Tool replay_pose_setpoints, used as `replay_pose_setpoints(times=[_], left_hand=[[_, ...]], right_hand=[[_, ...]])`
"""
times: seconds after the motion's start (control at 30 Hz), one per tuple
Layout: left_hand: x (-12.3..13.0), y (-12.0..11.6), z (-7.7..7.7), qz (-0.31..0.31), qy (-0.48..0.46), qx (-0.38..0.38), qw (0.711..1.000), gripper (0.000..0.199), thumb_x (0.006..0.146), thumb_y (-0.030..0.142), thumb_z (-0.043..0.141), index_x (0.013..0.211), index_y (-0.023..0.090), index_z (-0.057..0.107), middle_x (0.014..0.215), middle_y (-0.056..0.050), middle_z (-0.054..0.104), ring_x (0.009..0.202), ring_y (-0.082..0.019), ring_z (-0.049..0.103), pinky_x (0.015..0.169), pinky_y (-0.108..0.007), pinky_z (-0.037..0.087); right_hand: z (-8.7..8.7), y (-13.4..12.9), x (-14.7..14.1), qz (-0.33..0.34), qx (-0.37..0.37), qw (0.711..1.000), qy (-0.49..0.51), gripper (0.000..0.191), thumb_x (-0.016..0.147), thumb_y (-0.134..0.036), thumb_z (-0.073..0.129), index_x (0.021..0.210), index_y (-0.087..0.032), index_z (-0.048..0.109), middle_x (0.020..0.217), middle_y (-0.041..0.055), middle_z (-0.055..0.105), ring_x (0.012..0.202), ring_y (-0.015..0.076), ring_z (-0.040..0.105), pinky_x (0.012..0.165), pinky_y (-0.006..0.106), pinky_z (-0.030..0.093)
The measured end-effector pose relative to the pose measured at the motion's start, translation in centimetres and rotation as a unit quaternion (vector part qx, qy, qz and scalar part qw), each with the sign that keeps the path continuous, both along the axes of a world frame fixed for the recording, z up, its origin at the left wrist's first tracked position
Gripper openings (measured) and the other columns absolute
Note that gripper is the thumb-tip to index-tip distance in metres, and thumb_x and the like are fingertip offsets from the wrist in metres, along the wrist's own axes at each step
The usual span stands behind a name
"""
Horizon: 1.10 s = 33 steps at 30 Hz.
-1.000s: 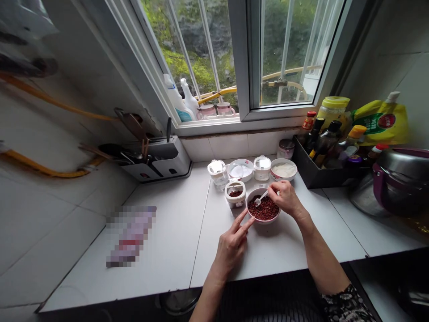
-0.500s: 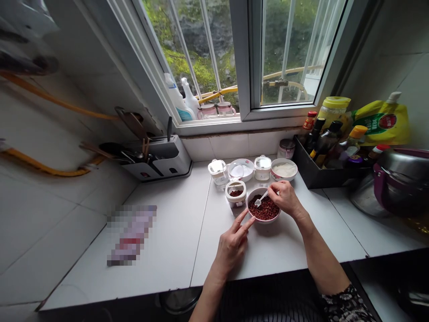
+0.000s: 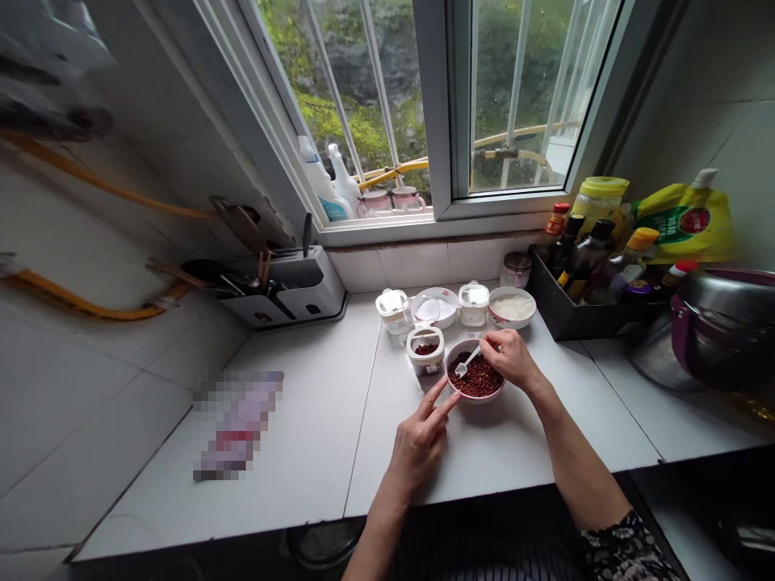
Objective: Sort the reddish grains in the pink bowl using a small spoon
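Note:
A bowl (image 3: 478, 399) of small dark red grains stands on the white counter. My right hand (image 3: 509, 355) pinches a small white spoon (image 3: 468, 362) over the grains at the bowl's right side. Two spread fingertips of my left hand (image 3: 421, 440) touch the bowl's near left rim. Just left of the bowl is an open clear jar (image 3: 425, 352) with some red grains inside. Behind stand two white-lidded jars (image 3: 393, 311) (image 3: 473, 303), a bowl of white powder (image 3: 437, 308) and a bowl of pale white contents (image 3: 512, 307).
A grey utensil holder (image 3: 308, 286) stands at the back left. On the right are a black box of bottles (image 3: 566, 321) and a steel pot (image 3: 654, 347). A blurred flat item (image 3: 242, 424) lies on the left, and a lidded jar (image 3: 517, 268) stands by the wall.
My right hand and the spoon have shifted slightly left over the bowl. My left hand stays at the rim.

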<state>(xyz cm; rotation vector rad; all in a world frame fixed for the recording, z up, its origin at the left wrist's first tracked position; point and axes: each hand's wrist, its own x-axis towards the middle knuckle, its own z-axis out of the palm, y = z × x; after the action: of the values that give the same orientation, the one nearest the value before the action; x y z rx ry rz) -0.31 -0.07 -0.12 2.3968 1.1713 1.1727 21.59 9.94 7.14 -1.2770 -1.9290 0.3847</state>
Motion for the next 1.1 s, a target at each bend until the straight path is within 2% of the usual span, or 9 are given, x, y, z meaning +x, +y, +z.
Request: replay_pose_setpoints(times=[0.3, 0.5, 0.6, 0.67, 0.77, 0.83, 0.9, 0.97, 1.1], left_hand=[[-0.1, 0.0, -0.2, 0.008, 0.009, -0.014, 1.000, 0.069, 0.087, -0.002, 0.042, 0.148, 0.032, 0.046, 0.153, -0.010, 0.049, 0.104, -0.016, 0.072, 0.089, -0.027, 0.060], [0.0, 0.0, -0.3, 0.009, 0.012, -0.014, 1.000, 0.069, 0.086, -0.003, 0.042, 0.147, 0.031, 0.047, 0.152, -0.010, 0.050, 0.104, -0.015, 0.072, 0.088, -0.027, 0.061], [0.0, 0.0, -0.2, 0.008, 0.006, -0.002, 1.000, 0.069, 0.087, -0.003, 0.042, 0.147, 0.031, 0.046, 0.152, -0.010, 0.050, 0.105, -0.015, 0.072, 0.089, -0.027, 0.061], [0.0, 0.0, -0.1, 0.008, 0.005, 0.001, 1.000, 0.069, 0.088, -0.003, 0.042, 0.148, 0.031, 0.045, 0.151, -0.010, 0.050, 0.106, -0.016, 0.072, 0.090, -0.028, 0.061], [0.0, 0.0, -0.1, 0.012, 0.013, 0.005, 1.000, 0.069, 0.087, -0.003, 0.043, 0.148, 0.031, 0.046, 0.151, -0.010, 0.051, 0.107, -0.016, 0.071, 0.091, -0.027, 0.060], [0.0, 0.0, -0.1, 0.015, 0.019, 0.009, 1.000, 0.070, 0.086, -0.003, 0.043, 0.147, 0.030, 0.046, 0.151, -0.010, 0.050, 0.108, -0.016, 0.071, 0.091, -0.027, 0.060], [0.0, 0.0, -0.2, 0.013, 0.019, 0.010, 1.000, 0.069, 0.086, -0.004, 0.044, 0.147, 0.029, 0.047, 0.152, -0.010, 0.050, 0.108, -0.016, 0.071, 0.091, -0.027, 0.060], [0.0, 0.0, -0.2, 0.012, 0.014, 0.006, 1.000, 0.069, 0.086, -0.003, 0.044, 0.146, 0.030, 0.047, 0.152, -0.010, 0.050, 0.107, -0.016, 0.071, 0.091, -0.027, 0.060], [0.0, 0.0, -0.3, 0.012, 0.012, -0.004, 1.000, 0.069, 0.087, -0.003, 0.043, 0.147, 0.030, 0.046, 0.151, -0.010, 0.050, 0.105, -0.016, 0.072, 0.089, -0.027, 0.061]], right_hand=[[-0.1, 0.0, 0.6, -0.033, -0.086, 0.990, 0.111, 0.032, 0.082, -0.036, 0.050, 0.055, -0.021, 0.055, 0.051, 0.0002, 0.060, 0.054, 0.0131, 0.053, 0.057, 0.025, 0.040], [0.1, 0.5, -0.3, -0.040, -0.103, 0.970, 0.218, 0.030, 0.081, -0.040, 0.054, 0.059, -0.020, 0.058, 0.052, 0.0013, 0.063, 0.051, 0.0161, 0.059, 0.057, 0.028, 0.046], [0.8, 0.4, -1.3, -0.041, -0.063, 0.971, 0.226, 0.030, 0.085, -0.039, 0.052, 0.062, -0.021, 0.058, 0.054, 0.0012, 0.063, 0.054, 0.0162, 0.059, 0.059, 0.028, 0.047], [1.4, 0.0, -2.2, -0.041, -0.005, 0.980, 0.195, 0.031, 0.090, -0.036, 0.049, 0.064, -0.021, 0.057, 0.059, 0.0014, 0.065, 0.059, 0.0167, 0.061, 0.064, 0.029, 0.048], [1.8, -0.7, -3.5, -0.038, 0.114, 0.988, 0.097, 0.029, 0.094, -0.031, 0.047, 0.069, -0.021, 0.058, 0.069, 0.0030, 0.068, 0.071, 0.0182, 0.062, 0.086, 0.035, 0.047], [1.7, -1.1, -4.1, -0.007, 0.169, 0.985, 0.017, 0.027, 0.097, -0.026, 0.046, 0.074, -0.021, 0.060, 0.073, 0.0028, 0.069, 0.072, 0.0176, 0.062, 0.097, 0.039, 0.041], [1.5, -1.4, -4.5, 0.032, 0.199, 0.978, -0.046, 0.027, 0.098, -0.023, 0.044, 0.078, -0.021, 0.061, 0.073, 0.0018, 0.068, 0.069, 0.0165, 0.061, 0.101, 0.040, 0.038], [1.4, -1.5, -4.4, 0.046, 0.217, 0.973, -0.068, 0.026, 0.098, -0.022, 0.044, 0.079, -0.021, 0.061, 0.073, 0.0013, 0.068, 0.069, 0.0161, 0.061, 0.102, 0.040, 0.037], [1.3, -1.5, -2.8, -0.015, 0.224, 0.974, -0.019, 0.026, 0.096, -0.022, 0.045, 0.074, -0.022, 0.059, 0.069, 0.0005, 0.066, 0.066, 0.0163, 0.059, 0.098, 0.039, 0.041]])
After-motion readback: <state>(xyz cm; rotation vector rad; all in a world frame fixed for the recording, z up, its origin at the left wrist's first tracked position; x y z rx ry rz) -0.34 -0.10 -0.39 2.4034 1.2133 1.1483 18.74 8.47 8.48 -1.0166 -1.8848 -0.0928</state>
